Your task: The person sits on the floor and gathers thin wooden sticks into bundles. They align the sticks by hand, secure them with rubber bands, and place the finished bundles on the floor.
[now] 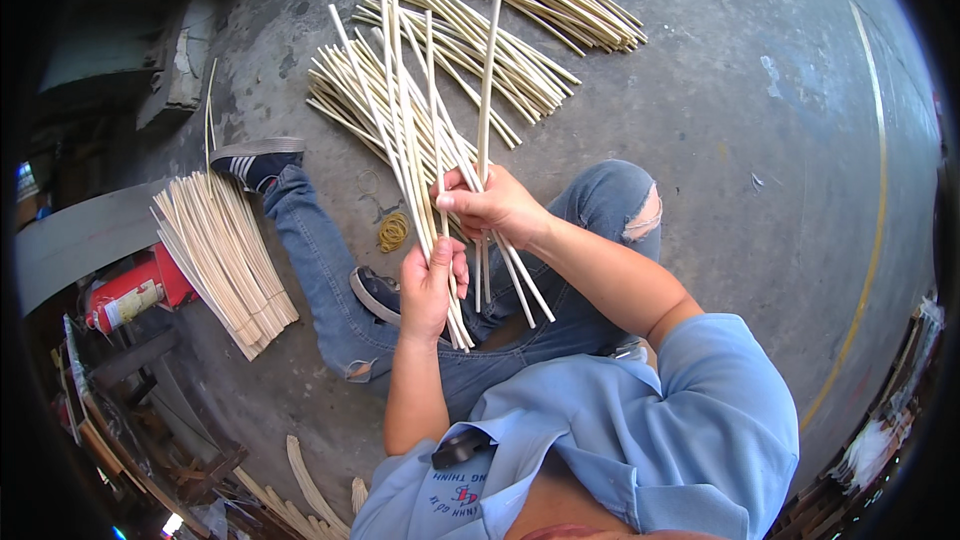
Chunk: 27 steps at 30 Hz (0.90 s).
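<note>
pale sticks [412,140] in l grip [428,288] & r grip [492,208], abv jeans [320,275]

Wide fisheye, head-worn, faces down from close above the shirt [590,430]. Left hand [428,292] and right hand [500,210] sit near mid-view, floor [740,150] beyond.

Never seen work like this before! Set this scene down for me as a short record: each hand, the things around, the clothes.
Left hand: closed around a bunch of pale sticks
Right hand: gripping further sticks, just above the left in the picture
Beyond the hands: loose stick piles on the grey floor
Between the legs: small yellow coil
Far left: stick bundle beside a red cylinder
Clothes: light blue shirt, ripped jeans
</note>
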Motion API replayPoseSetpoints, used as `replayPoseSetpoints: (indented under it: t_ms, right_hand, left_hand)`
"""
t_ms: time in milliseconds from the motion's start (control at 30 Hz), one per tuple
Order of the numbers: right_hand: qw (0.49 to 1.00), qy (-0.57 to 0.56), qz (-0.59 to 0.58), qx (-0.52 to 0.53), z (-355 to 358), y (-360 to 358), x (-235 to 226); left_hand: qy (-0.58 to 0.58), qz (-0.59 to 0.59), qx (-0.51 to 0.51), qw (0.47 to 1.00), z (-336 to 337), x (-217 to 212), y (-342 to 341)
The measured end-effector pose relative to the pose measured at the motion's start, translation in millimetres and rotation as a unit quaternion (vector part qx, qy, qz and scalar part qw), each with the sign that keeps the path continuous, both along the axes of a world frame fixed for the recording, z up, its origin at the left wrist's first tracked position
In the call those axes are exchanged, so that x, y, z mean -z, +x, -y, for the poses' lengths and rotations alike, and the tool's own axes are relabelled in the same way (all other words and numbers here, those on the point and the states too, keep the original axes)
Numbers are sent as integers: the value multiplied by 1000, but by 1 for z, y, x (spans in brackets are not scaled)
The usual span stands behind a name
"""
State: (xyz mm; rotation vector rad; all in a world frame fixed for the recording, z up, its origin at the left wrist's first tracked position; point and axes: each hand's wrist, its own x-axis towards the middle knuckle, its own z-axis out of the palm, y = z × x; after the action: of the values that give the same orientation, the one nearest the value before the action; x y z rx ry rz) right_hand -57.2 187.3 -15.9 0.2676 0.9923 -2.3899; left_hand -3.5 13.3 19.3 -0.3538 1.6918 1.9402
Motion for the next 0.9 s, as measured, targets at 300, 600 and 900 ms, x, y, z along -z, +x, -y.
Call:
replayPoseSetpoints:
  t_ms: [300, 600, 900]
  right_hand:
    - [995, -39, 5, 94, 13, 5, 7]
    - [999, 21, 8, 36, 15, 7, 2]
    - [992, 41, 33, 113, 8, 5, 4]
  left_hand:
    - [-14, -25, -57, 998, -5, 2, -2]
    - [-126, -23, 39, 991, 0, 3, 0]
    - [-129, -43, -59, 989, -18, 8, -14]
